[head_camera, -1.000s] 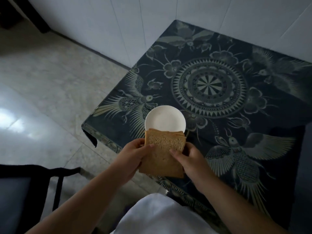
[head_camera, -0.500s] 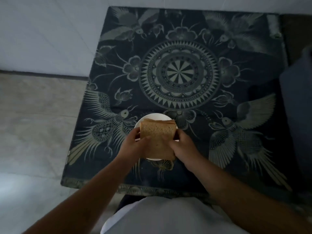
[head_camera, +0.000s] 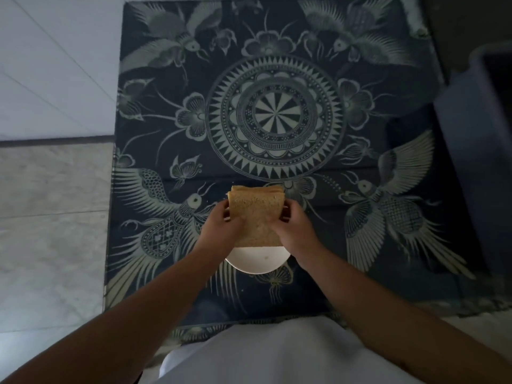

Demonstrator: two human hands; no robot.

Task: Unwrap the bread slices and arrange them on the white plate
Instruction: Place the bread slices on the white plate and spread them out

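A stack of brown bread slices is held upright above the white plate, hiding most of it. My left hand grips the stack's left edge and my right hand grips its right edge. Only the near rim of the plate shows below the bread. I cannot tell whether a wrapper is still around the slices.
The plate rests on a table covered by a dark cloth patterned with birds and a central medallion. A dark blue-grey object stands at the right edge. Pale tiled floor lies to the left.
The view has swung square over the table. Both hands have carried the bread stack forward from the table's near edge to above the plate, which it now mostly covers.
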